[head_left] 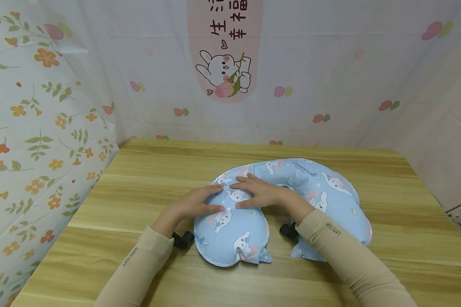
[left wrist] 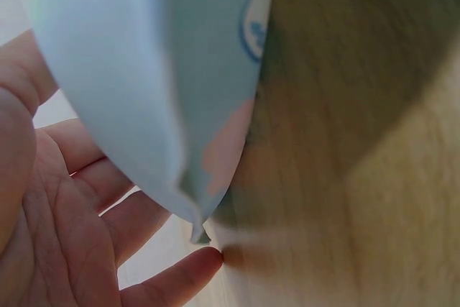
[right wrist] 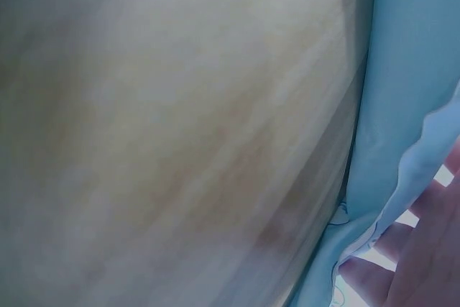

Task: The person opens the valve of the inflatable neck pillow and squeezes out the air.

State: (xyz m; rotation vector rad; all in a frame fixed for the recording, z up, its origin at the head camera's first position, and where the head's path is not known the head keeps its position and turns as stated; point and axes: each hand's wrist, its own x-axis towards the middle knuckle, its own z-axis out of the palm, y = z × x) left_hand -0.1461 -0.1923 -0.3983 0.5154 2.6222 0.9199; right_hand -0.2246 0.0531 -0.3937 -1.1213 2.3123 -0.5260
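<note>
A light blue U-shaped neck pillow (head_left: 234, 230) with white cartoon puppies lies on the wooden table, puffed up, its gap toward the person. My left hand (head_left: 196, 202) touches the outer side of the pillow's left lobe with spread fingers. On top of that same lobe rests my right hand (head_left: 259, 192), fingers spread and pointing left. In the left wrist view, the fingers (left wrist: 144, 224) extend along the pillow's seamed edge (left wrist: 176, 134). The right wrist view catches fingers (right wrist: 366, 278) beside the pale seam, with the blue side (right wrist: 402, 70) standing over the table.
The wood-grain table (head_left: 138, 187) runs back to a white printed cloth (head_left: 311, 76) with a rabbit picture. A flowered cloth (head_left: 42, 162) hangs on the left. Black wrist devices (head_left: 183, 240) sit under both wrists, and the right forearm (head_left: 353, 256) crosses over the pillow's right lobe.
</note>
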